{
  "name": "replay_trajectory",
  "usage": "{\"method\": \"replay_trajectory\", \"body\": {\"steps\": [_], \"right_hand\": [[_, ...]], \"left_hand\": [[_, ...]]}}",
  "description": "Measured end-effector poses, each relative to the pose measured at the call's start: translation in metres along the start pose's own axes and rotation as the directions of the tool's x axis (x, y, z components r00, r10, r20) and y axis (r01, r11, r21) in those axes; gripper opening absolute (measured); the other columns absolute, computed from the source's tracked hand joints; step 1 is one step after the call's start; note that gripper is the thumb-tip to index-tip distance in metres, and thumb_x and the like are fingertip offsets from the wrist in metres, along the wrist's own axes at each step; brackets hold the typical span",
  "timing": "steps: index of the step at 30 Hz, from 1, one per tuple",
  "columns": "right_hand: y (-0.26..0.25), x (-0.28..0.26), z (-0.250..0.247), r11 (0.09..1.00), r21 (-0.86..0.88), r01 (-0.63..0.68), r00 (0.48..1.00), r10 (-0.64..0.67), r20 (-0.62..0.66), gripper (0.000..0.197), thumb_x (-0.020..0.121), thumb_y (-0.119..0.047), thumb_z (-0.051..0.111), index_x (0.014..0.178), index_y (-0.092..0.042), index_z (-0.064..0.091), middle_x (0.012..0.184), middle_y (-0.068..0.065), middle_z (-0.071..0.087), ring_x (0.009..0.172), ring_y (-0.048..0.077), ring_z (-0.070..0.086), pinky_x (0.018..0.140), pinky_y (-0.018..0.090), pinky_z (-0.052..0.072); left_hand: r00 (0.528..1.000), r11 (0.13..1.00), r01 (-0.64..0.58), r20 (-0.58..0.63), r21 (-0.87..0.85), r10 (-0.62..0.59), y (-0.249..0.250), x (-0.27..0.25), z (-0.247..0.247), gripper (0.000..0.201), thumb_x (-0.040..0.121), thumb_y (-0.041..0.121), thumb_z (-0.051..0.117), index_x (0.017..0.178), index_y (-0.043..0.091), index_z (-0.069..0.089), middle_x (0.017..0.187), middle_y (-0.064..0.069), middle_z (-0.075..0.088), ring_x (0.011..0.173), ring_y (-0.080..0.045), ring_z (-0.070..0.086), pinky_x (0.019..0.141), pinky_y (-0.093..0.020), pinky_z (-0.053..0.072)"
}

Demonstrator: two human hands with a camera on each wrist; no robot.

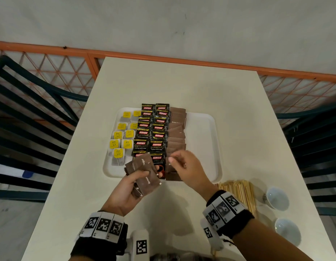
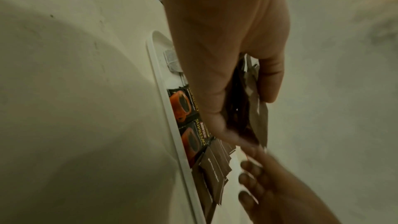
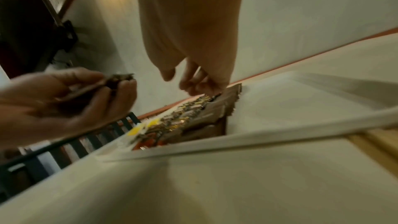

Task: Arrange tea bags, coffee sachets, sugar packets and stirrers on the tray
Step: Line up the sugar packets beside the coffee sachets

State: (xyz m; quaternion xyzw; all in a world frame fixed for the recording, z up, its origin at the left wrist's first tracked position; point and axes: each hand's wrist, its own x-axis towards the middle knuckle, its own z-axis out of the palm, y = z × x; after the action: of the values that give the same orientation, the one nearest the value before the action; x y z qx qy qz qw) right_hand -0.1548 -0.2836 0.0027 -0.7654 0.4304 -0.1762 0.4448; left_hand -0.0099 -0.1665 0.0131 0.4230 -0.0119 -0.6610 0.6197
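A white tray (image 1: 201, 138) on the cream table holds tea bags (image 1: 122, 138) with yellow tags on its left. Two columns of black coffee sachets (image 1: 152, 132) fill its middle, and a column of brown sugar packets (image 1: 176, 132) lies just right of them. My left hand (image 1: 144, 175) grips a fanned stack of brown sugar packets (image 1: 144, 166) above the tray's near edge. My right hand (image 1: 174, 161) hovers over the near end of the sugar column with loosely curled fingers and holds nothing. Wooden stirrers (image 1: 236, 193) lie on the table beside the tray's near right corner.
Two white cups (image 1: 277, 197) stand near the table's right edge, close to the stirrers. Dark slatted chairs (image 1: 31, 119) flank the table on both sides. The right third of the tray is bare. An orange railing (image 1: 163, 55) runs behind the table.
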Motion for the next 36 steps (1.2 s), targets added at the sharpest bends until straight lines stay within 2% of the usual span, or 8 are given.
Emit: {"method": "replay_trajectory", "body": {"steps": [6, 11, 18, 22, 25, 27, 31, 36], "right_hand": [[-0.027, -0.007, 0.007, 0.956, 0.273, -0.106, 0.962, 0.029, 0.27, 0.025, 0.077, -0.028, 0.072, 0.098, -0.021, 0.061, 0.085, -0.009, 0.061, 0.078, 0.007, 0.057, 0.073, 0.023, 0.047], [-0.026, -0.006, 0.001, 0.941, 0.318, -0.115, 0.963, 0.027, 0.269, 0.012, 0.083, -0.013, 0.067, 0.092, -0.014, 0.06, 0.086, 0.005, 0.064, 0.073, 0.012, 0.06, 0.059, 0.015, 0.051], [-0.021, -0.007, -0.009, 0.993, 0.118, 0.019, 0.913, -0.065, 0.403, 0.051, 0.091, -0.009, 0.052, 0.135, -0.032, 0.041, 0.087, -0.003, 0.045, 0.082, 0.025, 0.059, 0.068, 0.023, 0.054], [-0.018, -0.01, -0.006, 0.995, -0.028, 0.097, 0.959, -0.086, 0.27, 0.021, 0.088, -0.018, 0.059, 0.108, -0.02, 0.06, 0.096, -0.006, 0.047, 0.088, 0.008, 0.054, 0.078, 0.012, 0.044], [-0.013, -0.01, -0.008, 0.995, -0.04, 0.095, 0.975, -0.085, 0.207, 0.002, 0.086, -0.02, 0.062, 0.086, -0.019, 0.061, 0.083, -0.012, 0.052, 0.077, 0.002, 0.052, 0.071, 0.012, 0.042], [-0.005, -0.009, -0.012, 0.999, 0.037, -0.004, 0.982, -0.003, 0.188, 0.01, 0.085, -0.018, 0.064, 0.078, -0.023, 0.059, 0.076, -0.01, 0.059, 0.067, 0.002, 0.055, 0.065, 0.015, 0.046], [0.012, 0.0, -0.022, 0.938, 0.251, -0.24, 0.971, 0.233, 0.057, 0.012, 0.084, -0.008, 0.063, 0.084, -0.02, 0.062, 0.08, 0.003, 0.066, 0.059, 0.007, 0.058, 0.054, 0.013, 0.046], [0.019, 0.011, -0.023, 0.834, 0.385, -0.395, 0.89, 0.451, -0.063, 0.003, 0.084, -0.012, 0.064, 0.086, -0.012, 0.062, 0.086, 0.004, 0.065, 0.064, 0.006, 0.051, 0.061, 0.015, 0.04]], "left_hand": [[1.0, 0.995, -0.006, -0.029, 0.103, 0.009, -0.002, 0.004, 0.007, 0.064, 0.054, 0.018, 0.085, 0.113, 0.002, 0.064, 0.114, -0.025, 0.065, 0.103, -0.037, 0.064, 0.092, -0.045, 0.051], [0.995, 0.999, -0.015, -0.096, 0.049, 0.019, -0.001, 0.006, 0.003, 0.03, 0.075, 0.02, 0.058, 0.102, 0.012, 0.067, 0.096, -0.011, 0.074, 0.083, -0.021, 0.072, 0.09, -0.041, 0.048], [0.992, 0.986, -0.057, -0.101, 0.16, 0.074, -0.003, 0.01, 0.004, 0.025, 0.084, 0.008, 0.054, 0.107, 0.013, 0.063, 0.091, -0.01, 0.075, 0.079, -0.02, 0.072, 0.072, -0.033, 0.057], [0.986, 0.977, -0.072, -0.133, 0.201, 0.1, -0.005, 0.013, 0.007, 0.022, 0.088, 0.005, 0.052, 0.107, 0.009, 0.063, 0.09, -0.013, 0.074, 0.077, -0.021, 0.071, 0.066, -0.032, 0.059], [0.984, 0.975, -0.074, -0.146, 0.207, 0.105, -0.005, 0.015, 0.007, 0.02, 0.088, 0.005, 0.053, 0.104, 0.007, 0.064, 0.089, -0.012, 0.074, 0.077, -0.021, 0.072, 0.066, -0.031, 0.059], [0.98, 0.977, -0.085, -0.16, 0.196, 0.118, -0.003, 0.015, 0.005, 0.019, 0.088, 0.003, 0.052, 0.104, 0.006, 0.063, 0.086, -0.01, 0.074, 0.076, -0.018, 0.072, 0.065, -0.03, 0.059], [0.974, 0.988, -0.101, -0.191, 0.115, 0.122, 0.002, 0.012, 0.001, 0.017, 0.087, 0.003, 0.053, 0.099, 0.006, 0.064, 0.085, -0.013, 0.072, 0.077, -0.024, 0.07, 0.078, -0.039, 0.055], [0.981, 0.992, -0.083, -0.167, 0.098, 0.099, 0.005, 0.007, 0.0, 0.018, 0.079, 0.011, 0.057, 0.077, 0.011, 0.075, 0.079, -0.011, 0.073, 0.072, -0.024, 0.069, 0.082, -0.036, 0.05]]}}
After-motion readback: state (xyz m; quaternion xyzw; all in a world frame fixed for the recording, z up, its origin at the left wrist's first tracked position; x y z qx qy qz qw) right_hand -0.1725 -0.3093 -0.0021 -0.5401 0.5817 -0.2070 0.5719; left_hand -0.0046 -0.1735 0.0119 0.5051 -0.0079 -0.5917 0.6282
